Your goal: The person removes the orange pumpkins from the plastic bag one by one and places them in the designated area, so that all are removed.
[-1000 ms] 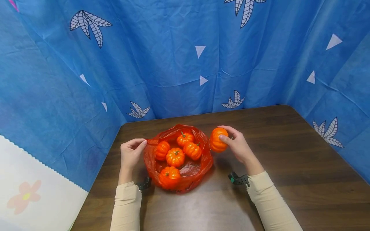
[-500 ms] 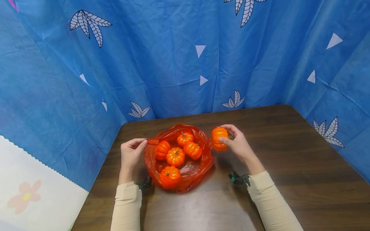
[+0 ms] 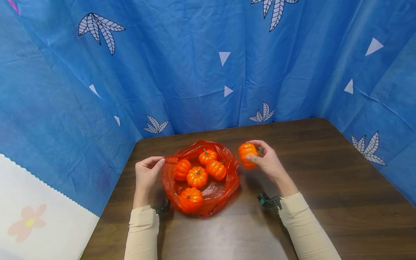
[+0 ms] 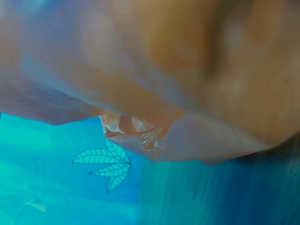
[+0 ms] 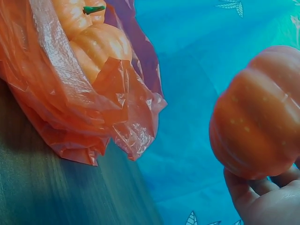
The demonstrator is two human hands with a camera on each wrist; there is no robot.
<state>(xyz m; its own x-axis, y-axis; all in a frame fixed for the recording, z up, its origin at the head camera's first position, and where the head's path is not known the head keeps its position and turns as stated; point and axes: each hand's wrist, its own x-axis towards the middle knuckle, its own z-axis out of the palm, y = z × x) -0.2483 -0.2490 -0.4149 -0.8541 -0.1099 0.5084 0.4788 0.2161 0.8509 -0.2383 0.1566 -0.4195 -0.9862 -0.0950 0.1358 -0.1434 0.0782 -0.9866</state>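
A: Where is the left hand (image 3: pixel 148 172)?
B: Left of centre in the head view, its thumb and fingertips pinching the rim of a thin, translucent red plastic bag (image 3: pixel 231 185).
A: And the right hand (image 3: pixel 267 162)?
B: Right of centre, its thumb and fingers gripping a glossy orange, ribbed toy-like pumpkin (image 3: pixel 247 155). The green stem (image 3: pixel 260 151) points toward the right of the frame.
A: Does that pumpkin touch the bag?
B: No. It is held up just to the right of it; in the right wrist view, blue shows between them, with the bag at upper left and the pumpkin at the right edge.
A: What lies inside the bag?
B: Five similar orange pumpkins (image 3: pixel 196 177), four grouped toward its upper part and one at the bottom, partly behind the red film.
A: Does the left wrist view add anything?
B: Little. Blurred plastic fills its upper part, and the fingers can't be made out there.
A: And the surroundings?
B: A dark brown wood-grain table (image 3: pixel 325 180) below, and a blue fabric curtain (image 3: pixel 195 76) with white leaves and triangles across the top.
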